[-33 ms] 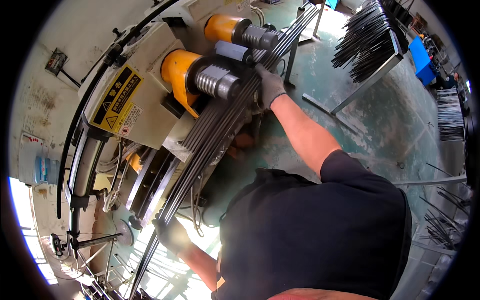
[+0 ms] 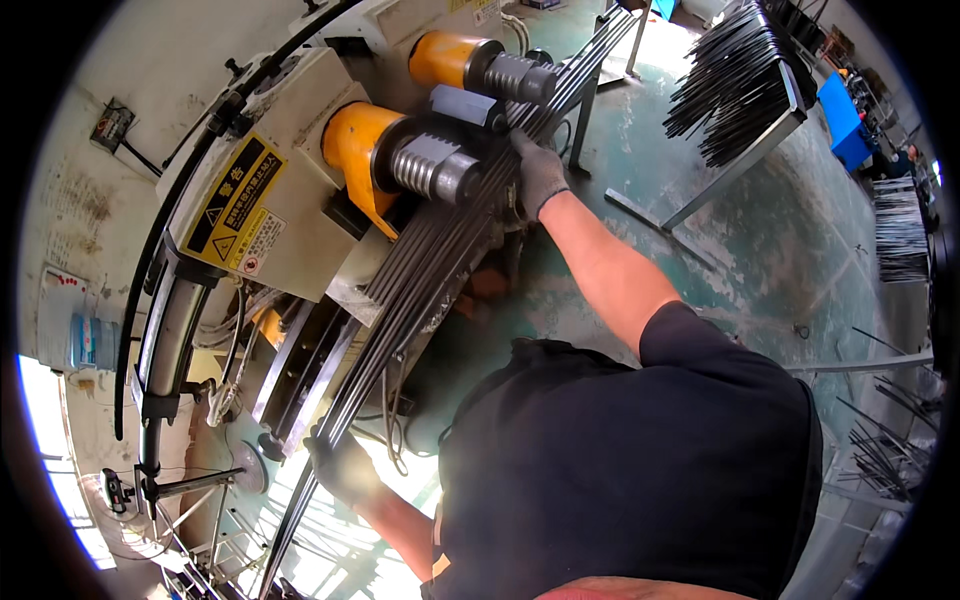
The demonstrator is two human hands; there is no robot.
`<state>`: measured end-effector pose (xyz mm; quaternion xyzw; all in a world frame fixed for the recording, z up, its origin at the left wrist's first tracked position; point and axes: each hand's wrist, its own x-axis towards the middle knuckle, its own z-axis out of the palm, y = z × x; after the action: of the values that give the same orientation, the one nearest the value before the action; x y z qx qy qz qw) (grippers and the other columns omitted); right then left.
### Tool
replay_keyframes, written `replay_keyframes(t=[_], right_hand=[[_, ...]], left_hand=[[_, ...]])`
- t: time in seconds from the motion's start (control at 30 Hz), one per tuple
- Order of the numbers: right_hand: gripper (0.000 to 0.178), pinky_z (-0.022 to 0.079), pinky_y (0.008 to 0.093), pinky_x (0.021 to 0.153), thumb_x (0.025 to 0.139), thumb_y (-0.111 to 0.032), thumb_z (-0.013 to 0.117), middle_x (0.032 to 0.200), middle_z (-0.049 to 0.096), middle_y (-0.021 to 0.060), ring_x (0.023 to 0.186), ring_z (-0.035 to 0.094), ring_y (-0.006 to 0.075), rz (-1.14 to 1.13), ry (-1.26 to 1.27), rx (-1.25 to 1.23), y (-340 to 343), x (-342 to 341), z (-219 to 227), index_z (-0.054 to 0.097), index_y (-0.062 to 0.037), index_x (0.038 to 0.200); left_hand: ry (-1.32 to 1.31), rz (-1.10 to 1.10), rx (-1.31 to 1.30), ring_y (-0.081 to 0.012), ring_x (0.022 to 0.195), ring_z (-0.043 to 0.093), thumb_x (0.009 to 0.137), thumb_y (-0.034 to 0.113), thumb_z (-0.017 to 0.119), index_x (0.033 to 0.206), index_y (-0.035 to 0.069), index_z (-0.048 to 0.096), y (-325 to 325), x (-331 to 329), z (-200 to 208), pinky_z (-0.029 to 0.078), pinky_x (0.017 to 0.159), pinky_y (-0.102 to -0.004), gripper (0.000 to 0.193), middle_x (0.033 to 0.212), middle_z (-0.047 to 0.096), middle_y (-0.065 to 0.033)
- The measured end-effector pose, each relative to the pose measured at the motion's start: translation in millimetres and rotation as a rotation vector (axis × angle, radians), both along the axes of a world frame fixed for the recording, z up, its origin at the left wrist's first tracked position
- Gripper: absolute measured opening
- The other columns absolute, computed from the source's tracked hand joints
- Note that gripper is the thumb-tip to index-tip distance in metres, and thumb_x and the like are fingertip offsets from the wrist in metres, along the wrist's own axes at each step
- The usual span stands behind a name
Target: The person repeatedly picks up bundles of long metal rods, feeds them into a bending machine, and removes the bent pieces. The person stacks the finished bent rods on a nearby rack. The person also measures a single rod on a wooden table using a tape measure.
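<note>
Right hand point(image 2: 540, 175), grey glove, wrapped around the bundle of long dark metal rods point(image 2: 430, 270) right next to the ribbed steel rollers point(image 2: 432, 168), fingers closed on the rods. Left hand point(image 2: 345, 465), dark glove, gripping the same bundle well down its length, near the lower left end, arm coming up from the bottom edge.

Head view: rods run diagonally from lower left to upper right, lying flat side by side across the machine point(image 2: 260, 200), passing just beside the two orange roller housings point(image 2: 355, 140). Yellow warning label point(image 2: 235, 205) on the machine's pale casing. Black cable point(image 2: 150, 260) curves along its left side. More dark rods piled on a metal rack point(image 2: 740, 90) upper right, well apart from the hands. Green painted floor point(image 2: 780, 260) with loose rods at far right.
</note>
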<state>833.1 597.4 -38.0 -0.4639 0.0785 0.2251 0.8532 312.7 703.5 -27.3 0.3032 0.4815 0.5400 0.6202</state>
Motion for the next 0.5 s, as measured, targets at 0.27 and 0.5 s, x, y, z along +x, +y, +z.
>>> replay_keyframes(t=[0.27,0.5], right_hand=[[0.018,0.055,0.0368,0.068,0.101,-0.026,0.065,0.093,0.071,0.0059,0.081,0.068,0.0212,0.087,0.134,-0.006,19.8,10.0,20.0,0.071,-0.0097,0.107],[0.025,0.057,0.0404,0.079,0.098,-0.03,0.068,0.097,0.074,0.0082,0.09,0.072,0.0262,0.057,-0.398,-0.603,57.1,61.9,-86.7,0.072,-0.0076,0.109]], left_hand=[[-0.386,0.014,-0.198,-0.0298,0.109,0.072,0.106,0.027,0.064,0.117,-0.003,0.073,43.7,55.9,-20.1,0.056,0.102,-0.042,0.033,0.116,0.076,-0.0167],[-0.618,-0.199,-0.247,-0.0339,0.117,0.069,0.108,0.026,0.06,0.127,-0.005,0.067,45.8,135.8,-37.6,0.055,0.109,-0.0457,0.037,0.128,0.072,-0.0203]])
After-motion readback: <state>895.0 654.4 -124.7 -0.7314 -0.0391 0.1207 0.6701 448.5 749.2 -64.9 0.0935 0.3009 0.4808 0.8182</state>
